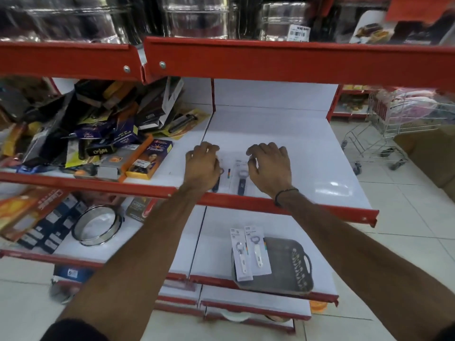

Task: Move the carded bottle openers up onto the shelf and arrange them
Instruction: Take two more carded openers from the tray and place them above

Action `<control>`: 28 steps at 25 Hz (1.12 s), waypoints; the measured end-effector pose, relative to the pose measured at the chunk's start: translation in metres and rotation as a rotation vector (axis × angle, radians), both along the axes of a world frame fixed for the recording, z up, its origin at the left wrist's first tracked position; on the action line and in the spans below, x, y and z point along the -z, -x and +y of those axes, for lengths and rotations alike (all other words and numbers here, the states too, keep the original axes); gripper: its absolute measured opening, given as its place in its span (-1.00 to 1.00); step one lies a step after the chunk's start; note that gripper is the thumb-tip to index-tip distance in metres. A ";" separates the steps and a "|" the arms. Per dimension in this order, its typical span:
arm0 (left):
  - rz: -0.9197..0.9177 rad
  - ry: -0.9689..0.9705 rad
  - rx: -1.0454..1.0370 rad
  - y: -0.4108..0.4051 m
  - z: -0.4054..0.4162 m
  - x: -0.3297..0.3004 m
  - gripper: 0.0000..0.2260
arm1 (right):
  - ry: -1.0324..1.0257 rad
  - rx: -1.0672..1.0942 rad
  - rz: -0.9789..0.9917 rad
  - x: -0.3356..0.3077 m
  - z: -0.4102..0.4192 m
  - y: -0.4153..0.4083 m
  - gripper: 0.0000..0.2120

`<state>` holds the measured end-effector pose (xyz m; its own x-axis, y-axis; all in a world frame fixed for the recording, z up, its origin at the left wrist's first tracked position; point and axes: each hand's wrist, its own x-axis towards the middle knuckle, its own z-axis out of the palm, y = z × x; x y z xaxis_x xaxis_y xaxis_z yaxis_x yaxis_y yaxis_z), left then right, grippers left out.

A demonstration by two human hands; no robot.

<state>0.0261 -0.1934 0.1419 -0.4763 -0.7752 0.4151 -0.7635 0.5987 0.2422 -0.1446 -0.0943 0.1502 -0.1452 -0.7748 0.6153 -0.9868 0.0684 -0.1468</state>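
Note:
Two carded bottle openers with dark handles lie flat near the front of the white middle shelf. My left hand rests on the left card, fingers curled over its top. My right hand hovers with spread fingers over the right card, fingertips at its edge. On the shelf below, two more carded openers with white handles lie side by side, leaning on a grey tray.
A messy heap of boxed goods fills the left half of the middle shelf. A red upper shelf lip hangs overhead. A round sieve sits lower left. A shopping trolley stands at the right on the tiled floor.

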 end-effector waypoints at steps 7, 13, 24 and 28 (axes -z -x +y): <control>0.114 0.372 0.107 -0.011 0.131 0.039 -0.87 | 0.147 -0.367 0.185 0.048 0.123 -0.010 -0.91; -0.281 -0.110 0.195 -0.014 0.181 0.144 -0.79 | -0.582 -0.099 0.049 0.147 0.156 0.000 -0.58; -0.559 -0.331 0.173 0.030 0.085 0.239 -0.34 | -0.943 0.056 -0.052 0.236 0.039 0.008 -0.33; -0.466 -0.249 0.197 0.036 0.069 0.248 -0.68 | -0.839 0.095 -0.007 0.239 0.030 0.017 -0.48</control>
<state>-0.0096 -0.1242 -0.1056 -0.7111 -0.7007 -0.0578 -0.7031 0.7088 0.0578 -0.1613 -0.0642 -0.0883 -0.2345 -0.9589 -0.1598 -0.9706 0.2400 -0.0159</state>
